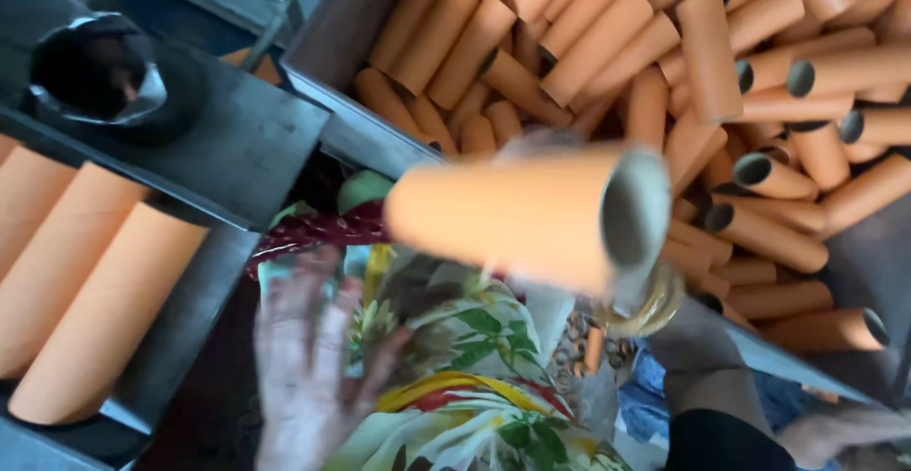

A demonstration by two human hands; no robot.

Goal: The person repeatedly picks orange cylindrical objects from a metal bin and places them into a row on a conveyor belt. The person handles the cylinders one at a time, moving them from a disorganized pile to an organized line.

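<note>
1. From my seat I see one orange cardboard tube point(517, 215) held in mid-air over the lap, lying nearly level, its open grey end turned to the right. It is blurred, so I judge it to be in motion.
2. The right hand point(655, 291) is mostly hidden behind that tube's open end. Only a smear of wrist and a gold-coloured bangle point(655, 308) show, so I cannot tell how its fingers sit, though the tube appears to be carried by it.
3. The left hand point(308, 367) hangs low at the bottom of the view, holding nothing, its fingers point(285, 305) spread and pointing up, over a flowered cloth point(455, 367) on the lap.
4. On the left, three tubes in a row point(76, 272) lie side by side on the grey metal machine point(237, 139), just below a round dark opening point(95, 68) with a shiny rim. I read these as pieces already placed.
5. On the upper right, a bin point(337, 20) holds a deep heap of loose tubes point(721, 63), piled every way. That heap is far larger than the row on the machine.
6. My judgement: a few tubes are loaded, one is in transit between heap and machine, and most of the stock is not yet handled.
</note>
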